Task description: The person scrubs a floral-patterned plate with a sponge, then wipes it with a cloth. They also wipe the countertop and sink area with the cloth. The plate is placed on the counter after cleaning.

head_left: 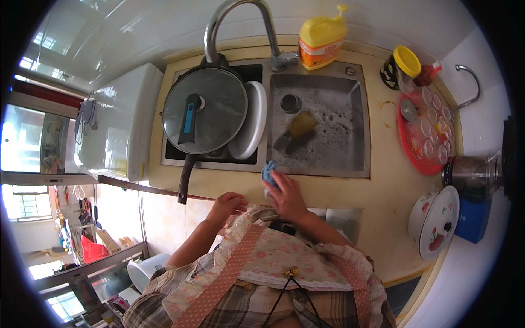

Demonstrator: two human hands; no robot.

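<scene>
My right hand (pixel 290 196) grips a bunched blue cloth (pixel 268 173) at the front rim of the sink, just below the divider between the two basins. By the counter's front edge, to the left, my left hand (pixel 228 208) hovers with loosely bent fingers and nothing visible in it. Sudsy water half hides a yellowish sponge or pad (pixel 302 124) in the right basin (pixel 344 151). Near it are a small dark round cup-like object (pixel 291 103) and a dark submerged item (pixel 289 142) that I cannot identify.
Over the left basin sits a frying pan with a glass lid (pixel 221 110), its handle (pixel 186 180) jutting past the counter edge. A white plate (pixel 256 123) leans beside it. Behind stand a faucet (pixel 211 37) and yellow pump bottle (pixel 322 43). Rightward are a red tray (pixel 406 141) and enamel pot (pixel 418 213).
</scene>
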